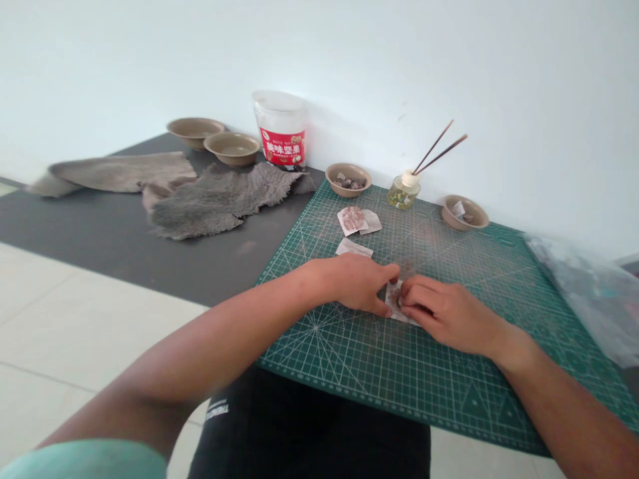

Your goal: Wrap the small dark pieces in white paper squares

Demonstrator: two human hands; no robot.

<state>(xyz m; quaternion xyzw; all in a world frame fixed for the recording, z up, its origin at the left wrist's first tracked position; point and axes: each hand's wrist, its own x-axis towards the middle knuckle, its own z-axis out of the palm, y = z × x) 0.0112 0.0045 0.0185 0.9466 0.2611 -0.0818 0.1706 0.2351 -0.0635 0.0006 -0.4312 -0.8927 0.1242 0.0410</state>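
A small whitish paper piece with brown marks [394,303] lies on the green cutting mat [349,352]. My left hand [362,283] rests at its left edge, thumb and forefinger apart on either side of its corner. On its right part, my right hand [449,313] has its fingers pressed together; anything between them is too small to name. Just behind my left hand lies another pale paper piece [354,249], partly covered. Farther back, a brown-patterned square [352,219] overlaps a plain pale one [371,221].
Behind the papers stand a bowl of dark lumps [348,191], a reed diffuser [403,191] and a bowl with scraps [464,223]. At left are grey cloths [214,203], two bowls [232,157] and a red-labelled tub [282,143]. Clear plastic [589,293] lies right.
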